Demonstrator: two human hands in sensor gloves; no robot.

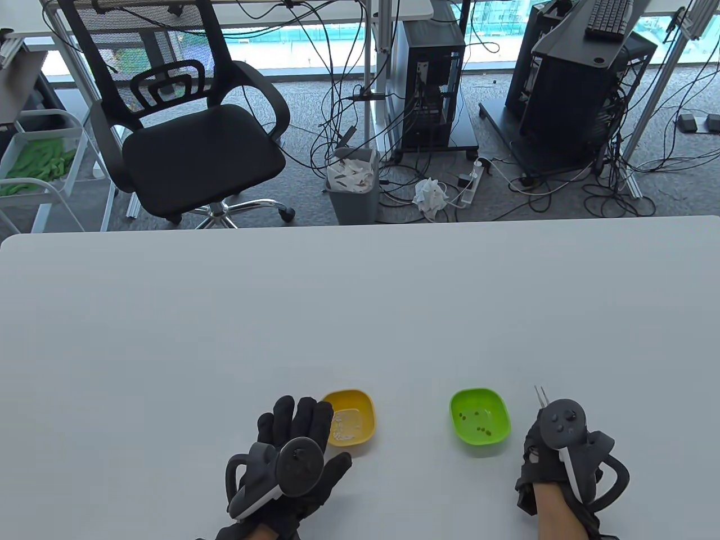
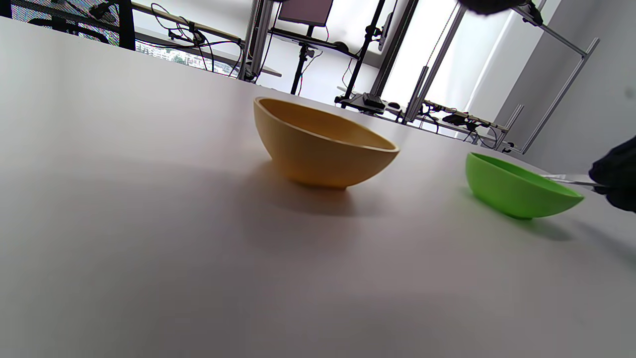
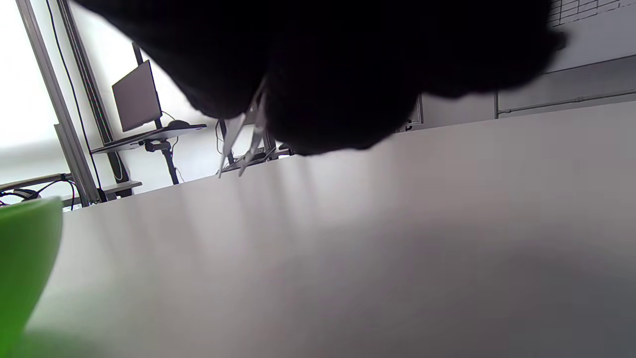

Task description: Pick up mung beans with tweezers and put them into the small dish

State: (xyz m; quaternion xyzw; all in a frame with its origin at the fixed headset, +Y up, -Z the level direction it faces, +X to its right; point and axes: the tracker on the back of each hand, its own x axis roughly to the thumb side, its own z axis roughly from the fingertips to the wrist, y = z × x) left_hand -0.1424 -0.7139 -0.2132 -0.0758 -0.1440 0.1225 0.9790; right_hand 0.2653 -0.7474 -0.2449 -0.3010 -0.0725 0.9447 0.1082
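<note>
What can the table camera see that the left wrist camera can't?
Only the table view shows inside the dishes: dark beans in the green one, pale bits in the yellow one, plus the flat left hand. Only the left wrist view shows the dishes' curved outer sides. Both show the yellow dish, green dish, and the right hand holding tweezers.

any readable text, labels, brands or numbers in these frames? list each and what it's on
None readable.
Yellow dish, green dish, tweezers: no print visible.
Left hand and right hand: the trackers bear buttons only, no legible marking.
Background keyboard: keys too small to read.
</note>
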